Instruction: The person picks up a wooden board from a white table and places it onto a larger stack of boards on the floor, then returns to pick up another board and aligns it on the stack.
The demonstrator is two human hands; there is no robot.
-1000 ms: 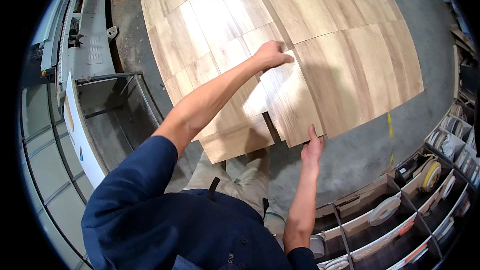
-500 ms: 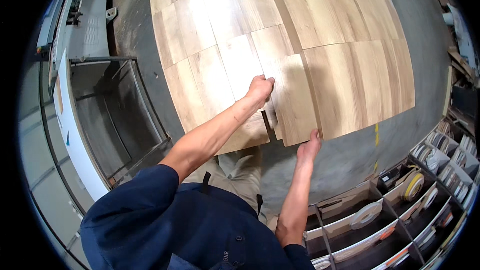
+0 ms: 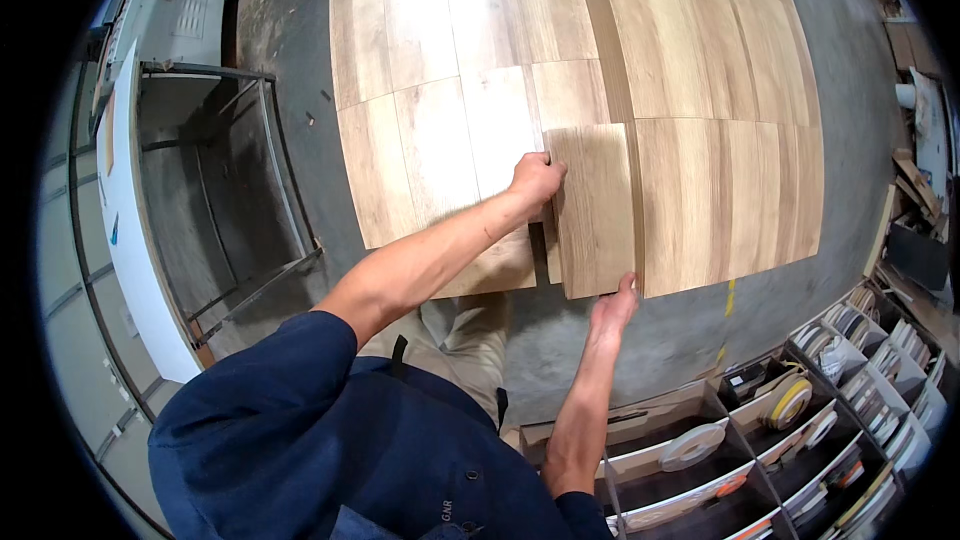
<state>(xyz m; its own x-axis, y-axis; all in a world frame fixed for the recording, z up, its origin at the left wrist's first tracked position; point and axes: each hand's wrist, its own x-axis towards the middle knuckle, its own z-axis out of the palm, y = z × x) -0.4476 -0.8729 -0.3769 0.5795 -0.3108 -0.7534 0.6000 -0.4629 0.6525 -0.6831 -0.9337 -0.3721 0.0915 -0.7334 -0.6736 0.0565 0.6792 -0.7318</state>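
A rectangular wood-grain board [image 3: 595, 205], possibly the top of a small pile, lies between a lower spread of matching boards [image 3: 425, 145] on the left and a taller stack [image 3: 715, 175] on the right. My left hand [image 3: 538, 180] is closed on its left edge, with the fingertips partly hidden. At its near right corner, my right hand [image 3: 614, 306] grips with the thumb up along the edge and the other fingers out of sight underneath. Below my left hand, a dark narrow gap shows beside the board.
On the left stands a metal frame [image 3: 275, 155] beside a white panel [image 3: 150, 240]. A divided shelf [image 3: 690, 485] with rolls of edging tape [image 3: 693, 447] fills the lower right. Grey floor [image 3: 660, 340] with a yellow line surrounds the boards. Offcuts lean at the far right.
The whole view has shifted and turned slightly, so the boards look straighter. Both hands keep their hold on the same board, whose left side shows more now.
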